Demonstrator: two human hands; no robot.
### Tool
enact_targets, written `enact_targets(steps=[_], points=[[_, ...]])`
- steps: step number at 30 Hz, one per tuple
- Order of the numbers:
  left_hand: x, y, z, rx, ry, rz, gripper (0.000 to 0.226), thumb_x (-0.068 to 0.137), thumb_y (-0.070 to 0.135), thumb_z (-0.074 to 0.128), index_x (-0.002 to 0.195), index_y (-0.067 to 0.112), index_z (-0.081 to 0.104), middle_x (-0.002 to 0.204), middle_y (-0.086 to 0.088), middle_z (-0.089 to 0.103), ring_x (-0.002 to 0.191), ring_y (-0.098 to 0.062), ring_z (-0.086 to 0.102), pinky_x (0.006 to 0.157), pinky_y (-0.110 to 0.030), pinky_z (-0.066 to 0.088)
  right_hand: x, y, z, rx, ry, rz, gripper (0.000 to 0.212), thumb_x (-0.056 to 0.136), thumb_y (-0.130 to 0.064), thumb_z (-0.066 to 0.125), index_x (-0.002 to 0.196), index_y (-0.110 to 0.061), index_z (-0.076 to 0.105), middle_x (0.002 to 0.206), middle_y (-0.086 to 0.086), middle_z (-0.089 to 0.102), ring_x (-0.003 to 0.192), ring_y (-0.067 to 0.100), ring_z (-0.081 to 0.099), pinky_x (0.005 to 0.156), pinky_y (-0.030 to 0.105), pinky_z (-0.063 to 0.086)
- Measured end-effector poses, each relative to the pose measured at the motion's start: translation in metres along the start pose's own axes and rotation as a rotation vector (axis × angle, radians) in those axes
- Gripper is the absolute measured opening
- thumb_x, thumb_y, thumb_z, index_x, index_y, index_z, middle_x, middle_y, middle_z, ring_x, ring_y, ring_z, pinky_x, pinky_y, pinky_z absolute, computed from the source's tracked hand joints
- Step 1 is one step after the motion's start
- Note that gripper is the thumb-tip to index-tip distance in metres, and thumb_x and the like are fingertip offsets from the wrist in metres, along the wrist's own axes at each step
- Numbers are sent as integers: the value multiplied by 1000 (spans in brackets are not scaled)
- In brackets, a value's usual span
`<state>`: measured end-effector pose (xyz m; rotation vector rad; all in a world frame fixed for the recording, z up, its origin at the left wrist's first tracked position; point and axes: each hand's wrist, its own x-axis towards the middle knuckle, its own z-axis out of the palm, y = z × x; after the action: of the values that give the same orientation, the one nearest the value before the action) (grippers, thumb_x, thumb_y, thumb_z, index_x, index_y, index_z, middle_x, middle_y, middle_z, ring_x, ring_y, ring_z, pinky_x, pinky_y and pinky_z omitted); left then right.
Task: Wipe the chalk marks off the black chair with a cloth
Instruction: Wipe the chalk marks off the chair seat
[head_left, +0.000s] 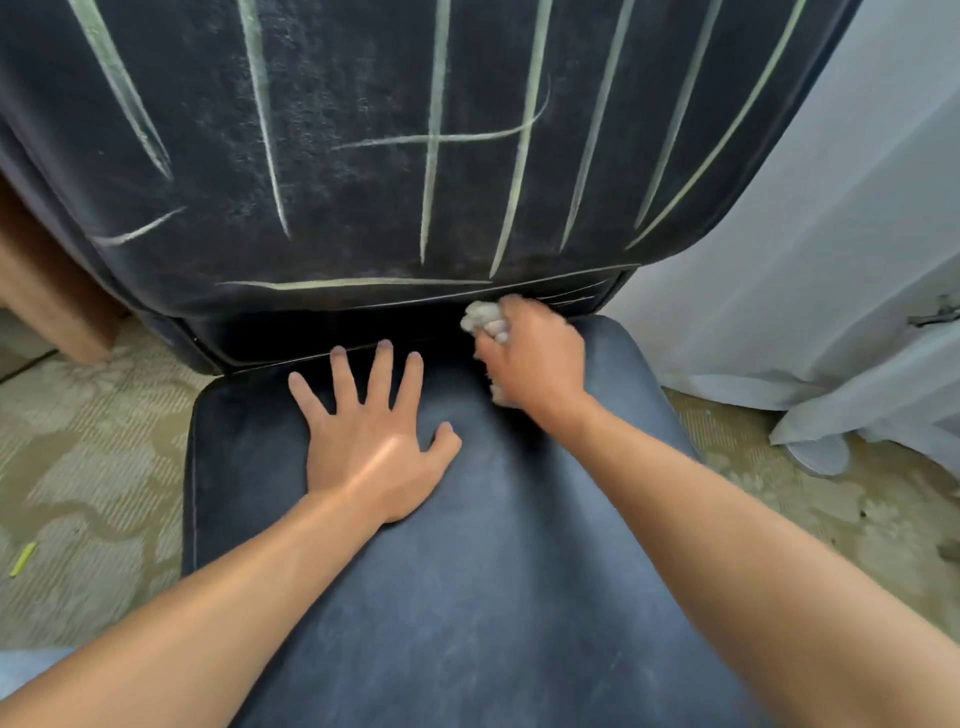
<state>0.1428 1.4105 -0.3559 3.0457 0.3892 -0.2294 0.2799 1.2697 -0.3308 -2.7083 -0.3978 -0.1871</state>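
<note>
The black chair (467, 597) fills the view, its seat below and its backrest (353, 171) above. Several pale chalk marks (435, 130) run down and across the backrest. My left hand (371, 436) lies flat on the seat with fingers spread. My right hand (535, 358) grips a crumpled grey-white cloth (480, 314) at the back of the seat, just under the lower right edge of the backrest.
A pale curtain (831, 260) hangs to the right of the chair and pools on the patterned floor (93, 467). A brown wooden piece of furniture (47, 306) stands at the left. A small yellow-green chalk stick (23, 558) lies on the floor at far left.
</note>
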Motion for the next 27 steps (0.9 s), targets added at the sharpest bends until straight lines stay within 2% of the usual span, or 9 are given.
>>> enact_targets(steps=[3, 6, 8, 12, 16, 20, 21, 25, 27], points=[[-4, 0, 1, -6, 21, -12, 85, 92, 72, 9, 165, 31, -5, 174, -1, -6, 157, -43, -7, 118, -74, -2, 21, 52, -19, 12, 85, 261, 20, 91, -33, 58, 93, -14, 62, 100, 13, 70, 95, 39, 63, 68, 36, 35], [-4, 1, 0, -2, 19, -26, 87, 90, 72, 8, 166, 32, -3, 175, 0, -3, 157, -43, -4, 119, -73, 0, 31, 116, -38, 158, 216, 704, 32, 91, -39, 59, 105, -11, 68, 110, 17, 71, 106, 39, 63, 78, 38, 45], [-3, 3, 1, 16, 15, -33, 87, 89, 72, 6, 165, 32, -4, 175, 0, -4, 157, -43, -4, 119, -73, 0, 29, 140, -44, 187, 225, 831, 38, 90, -46, 61, 105, -12, 69, 111, 17, 71, 108, 40, 63, 84, 40, 49], [-2, 3, 2, 39, 23, -43, 88, 88, 72, 4, 166, 31, -1, 175, 0, -1, 157, -42, -1, 119, -72, 2, 30, 101, -39, 218, 253, 598, 31, 89, -43, 58, 85, -13, 61, 87, 13, 66, 91, 40, 59, 70, 36, 37], [-3, 3, 2, 44, 26, -48, 88, 88, 71, 5, 166, 30, 4, 174, 0, 3, 157, -42, 2, 119, -72, 4, 23, 41, -20, 307, 301, 522, 18, 85, -32, 62, 90, -14, 63, 95, 12, 71, 95, 39, 62, 73, 35, 39], [-2, 5, 1, 52, 14, -51, 87, 88, 71, 11, 166, 30, 12, 173, -1, 10, 156, -42, 6, 119, -73, 6, -11, -16, 5, 199, 63, -113, 21, 82, -36, 71, 93, -18, 68, 95, 3, 68, 86, 31, 65, 65, 35, 44], [-2, 4, 1, 42, 18, -52, 87, 89, 71, 14, 165, 29, 16, 173, -1, 13, 156, -42, 8, 119, -73, 7, -10, -24, 7, 194, 60, -168, 22, 82, -38, 71, 90, -18, 67, 92, 1, 66, 83, 29, 64, 63, 34, 43], [-3, 2, 1, 30, 19, -54, 88, 88, 72, 9, 166, 31, 8, 174, 1, 7, 157, -40, 3, 119, -72, 4, -1, -10, 4, 258, 118, 77, 30, 86, -52, 65, 93, -23, 65, 94, -5, 69, 88, 24, 65, 74, 39, 51], [-3, 2, 2, 34, 22, -50, 88, 88, 72, 6, 166, 32, 2, 174, 1, 2, 157, -41, 0, 120, -72, 2, -1, 24, -4, 338, 238, 355, 29, 89, -48, 62, 96, -20, 66, 94, 0, 72, 93, 28, 67, 78, 39, 52]])
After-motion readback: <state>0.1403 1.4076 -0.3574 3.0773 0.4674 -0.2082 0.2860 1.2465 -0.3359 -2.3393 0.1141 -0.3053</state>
